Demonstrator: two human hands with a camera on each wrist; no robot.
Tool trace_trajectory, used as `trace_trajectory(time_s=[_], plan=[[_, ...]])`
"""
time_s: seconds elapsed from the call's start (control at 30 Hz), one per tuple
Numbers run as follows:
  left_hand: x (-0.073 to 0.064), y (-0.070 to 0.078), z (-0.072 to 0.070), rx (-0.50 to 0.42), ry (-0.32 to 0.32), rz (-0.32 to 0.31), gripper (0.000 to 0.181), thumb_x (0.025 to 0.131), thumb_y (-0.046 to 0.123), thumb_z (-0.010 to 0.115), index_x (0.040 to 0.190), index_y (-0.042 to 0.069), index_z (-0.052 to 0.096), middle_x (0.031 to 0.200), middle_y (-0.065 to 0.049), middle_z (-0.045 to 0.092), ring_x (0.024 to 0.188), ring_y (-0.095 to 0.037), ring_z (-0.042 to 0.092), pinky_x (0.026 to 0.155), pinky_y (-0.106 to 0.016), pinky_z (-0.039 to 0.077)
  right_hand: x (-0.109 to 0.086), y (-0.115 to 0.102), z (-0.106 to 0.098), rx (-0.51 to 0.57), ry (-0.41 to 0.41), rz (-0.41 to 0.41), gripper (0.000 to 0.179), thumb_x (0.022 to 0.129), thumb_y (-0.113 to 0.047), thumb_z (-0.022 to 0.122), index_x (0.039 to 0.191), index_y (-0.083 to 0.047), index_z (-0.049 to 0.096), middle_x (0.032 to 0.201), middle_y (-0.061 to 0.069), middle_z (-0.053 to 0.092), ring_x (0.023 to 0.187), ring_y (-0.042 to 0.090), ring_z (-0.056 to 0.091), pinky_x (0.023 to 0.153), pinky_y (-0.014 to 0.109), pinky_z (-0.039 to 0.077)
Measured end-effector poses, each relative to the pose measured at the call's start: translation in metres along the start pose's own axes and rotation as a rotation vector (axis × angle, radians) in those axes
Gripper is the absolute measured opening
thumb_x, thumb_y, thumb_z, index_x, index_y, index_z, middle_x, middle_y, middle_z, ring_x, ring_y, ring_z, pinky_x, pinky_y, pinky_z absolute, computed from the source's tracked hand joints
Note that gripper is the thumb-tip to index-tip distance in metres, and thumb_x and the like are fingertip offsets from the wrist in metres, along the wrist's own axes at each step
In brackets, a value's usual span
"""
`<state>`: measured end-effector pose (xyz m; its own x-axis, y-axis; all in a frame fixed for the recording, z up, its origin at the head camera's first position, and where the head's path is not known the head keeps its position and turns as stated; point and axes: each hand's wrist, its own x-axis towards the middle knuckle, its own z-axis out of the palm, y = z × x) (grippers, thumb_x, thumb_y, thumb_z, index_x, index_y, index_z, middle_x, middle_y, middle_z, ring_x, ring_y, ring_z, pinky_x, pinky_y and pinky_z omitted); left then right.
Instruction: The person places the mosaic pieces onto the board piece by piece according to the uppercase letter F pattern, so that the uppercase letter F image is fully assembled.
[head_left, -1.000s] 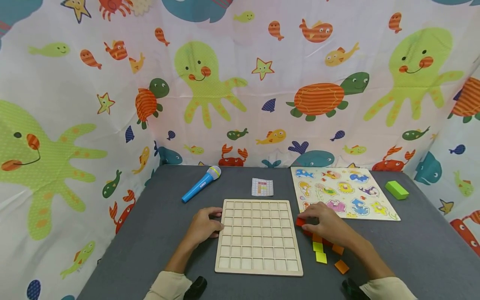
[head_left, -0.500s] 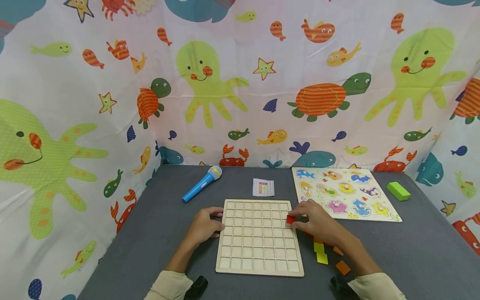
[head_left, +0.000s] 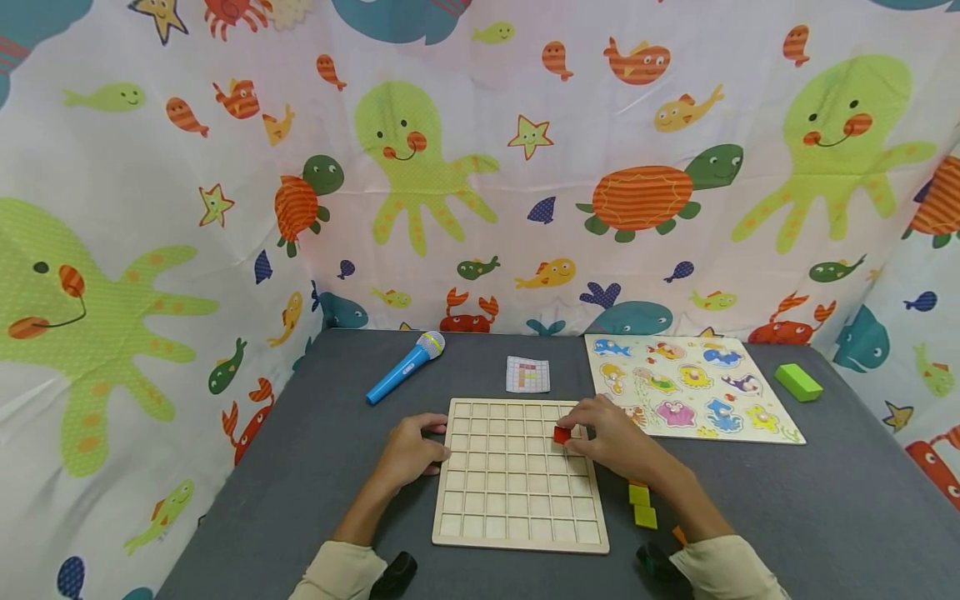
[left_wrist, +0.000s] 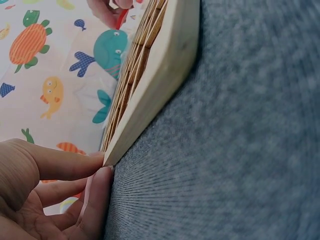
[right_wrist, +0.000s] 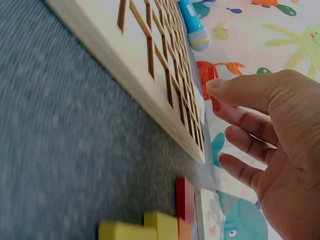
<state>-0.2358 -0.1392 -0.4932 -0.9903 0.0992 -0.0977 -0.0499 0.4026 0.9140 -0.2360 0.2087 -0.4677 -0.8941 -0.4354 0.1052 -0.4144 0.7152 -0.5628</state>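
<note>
A pale wooden grid board (head_left: 517, 492) lies flat on the dark table, its square cells bare. My left hand (head_left: 408, 450) holds the board's left edge; the left wrist view shows thumb and index finger pinching the wooden rim (left_wrist: 150, 110). Between thumb and fingertips of my right hand (head_left: 615, 437) is a small red square tile (head_left: 561, 434), over the board's upper right cells. The right wrist view has this tile standing on edge in the pinch, above the grid. Two yellow tiles (head_left: 645, 517) lie right of the board, and another red tile (right_wrist: 185, 200) lies near them.
Behind the board is a small card (head_left: 528, 375) with a coloured grid pattern. A blue toy microphone (head_left: 405, 367) lies at back left. An animal puzzle board (head_left: 693, 387) and a green block (head_left: 798, 382) occupy the back right. A printed curtain (head_left: 465, 192) surrounds the table.
My right hand has carried the red tile leftward from beside the tiles right of the board to over its upper right cells. The left hand stays at the board's left edge.
</note>
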Motion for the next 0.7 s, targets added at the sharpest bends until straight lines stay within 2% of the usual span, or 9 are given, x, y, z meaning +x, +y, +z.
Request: trace_trajectory(time_s=[0.1, 0.23, 0.7], plan=[[0.000, 0.000, 0.000, 0.003, 0.004, -0.006, 0.055, 0.083, -0.003, 0.078, 0.137, 0.001, 0.068, 0.126, -0.015, 0.069, 0.081, -0.015, 0.070, 0.063, -0.035, 0.063, 0.005, -0.003, 0.004, 0.017, -0.006, 0.013, 0.027, 0.095, -0.023, 0.080, 0.120, -0.013, 0.080, 0.121, 0.003, 0.071, 0.117, 0.026, 0.057, 0.101, 0.055, 0.053], [-0.001, 0.001, 0.001, -0.001, 0.005, -0.012, 0.055, 0.083, -0.003, 0.077, 0.137, 0.001, 0.068, 0.126, -0.015, 0.069, 0.081, -0.015, 0.069, 0.063, -0.035, 0.063, 0.011, -0.004, 0.010, 0.022, -0.009, 0.023, 0.028, 0.095, -0.026, 0.080, 0.120, -0.013, 0.081, 0.120, 0.001, 0.072, 0.114, 0.023, 0.056, 0.093, 0.045, 0.054], [-0.001, 0.001, 0.000, -0.004, -0.001, -0.005, 0.055, 0.084, -0.002, 0.077, 0.138, 0.001, 0.067, 0.127, -0.015, 0.068, 0.084, -0.016, 0.070, 0.064, -0.036, 0.063, 0.024, -0.013, 0.026, 0.008, 0.009, -0.105, 0.027, 0.096, -0.021, 0.079, 0.119, -0.008, 0.081, 0.118, 0.005, 0.073, 0.109, 0.023, 0.056, 0.088, 0.042, 0.051]])
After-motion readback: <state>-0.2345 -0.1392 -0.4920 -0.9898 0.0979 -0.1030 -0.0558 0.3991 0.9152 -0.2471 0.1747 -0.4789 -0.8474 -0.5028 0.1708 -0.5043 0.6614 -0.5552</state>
